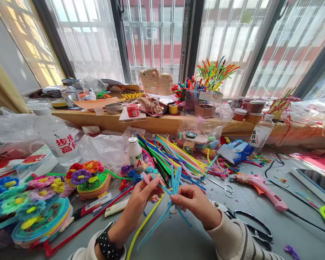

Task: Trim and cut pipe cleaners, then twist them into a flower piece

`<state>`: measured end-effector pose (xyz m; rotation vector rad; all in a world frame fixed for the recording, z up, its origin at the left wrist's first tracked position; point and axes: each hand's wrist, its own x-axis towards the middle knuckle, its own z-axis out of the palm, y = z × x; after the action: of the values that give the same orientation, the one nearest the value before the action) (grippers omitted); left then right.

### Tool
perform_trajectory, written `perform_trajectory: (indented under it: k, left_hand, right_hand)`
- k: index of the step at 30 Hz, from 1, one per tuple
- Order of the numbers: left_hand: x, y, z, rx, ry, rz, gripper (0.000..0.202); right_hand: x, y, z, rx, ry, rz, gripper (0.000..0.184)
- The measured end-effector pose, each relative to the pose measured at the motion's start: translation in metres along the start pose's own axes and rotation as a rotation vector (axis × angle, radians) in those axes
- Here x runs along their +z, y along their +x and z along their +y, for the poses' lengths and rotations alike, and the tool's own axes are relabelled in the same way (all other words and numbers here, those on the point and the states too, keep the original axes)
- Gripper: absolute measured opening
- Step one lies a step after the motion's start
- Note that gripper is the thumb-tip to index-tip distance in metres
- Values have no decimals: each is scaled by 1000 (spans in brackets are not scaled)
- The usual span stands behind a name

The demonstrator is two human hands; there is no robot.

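Observation:
A bunch of light blue pipe cleaners (176,179) stands upright between my hands, with longer ends hanging below. My right hand (196,204) pinches the bunch near its lower part, thumb and fingers closed. With fingertips closed, my left hand (144,198) grips one light blue pipe cleaner that runs across to the bunch. A bit of pink shows at the left fingertips; I cannot tell what it is. Beneath the hands, a yellow pipe cleaner (144,224) lies on the grey table (189,242). Large black-handled shears (256,225) lie by my right wrist, partly hidden by the sleeve.
Fuzzy flower pieces (43,213) crowd the left side beside a water bottle (58,139). Loose coloured pipe cleaners (165,153) spread behind my hands near a white bottle (134,152). Small scissors (225,188) and a corded pink glue gun (262,184) lie to the right.

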<state>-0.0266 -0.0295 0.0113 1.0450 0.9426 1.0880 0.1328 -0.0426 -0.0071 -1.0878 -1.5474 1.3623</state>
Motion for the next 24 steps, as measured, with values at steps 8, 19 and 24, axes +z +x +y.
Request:
perform_trajectory:
  k: [8, 19, 24]
  left_hand:
    - [-3, 4, 1, -77, -157, -21, 10]
    - [-2, 3, 3, -127, -88, -29, 13]
    - [-3, 5, 1, -172, -147, 17, 12]
  right_hand:
    - [-4, 4, 5, -4, 86, 91, 31]
    - [-5, 7, 11, 31, 42, 115, 33]
    - [-6, 6, 7, -28, 62, 63, 31]
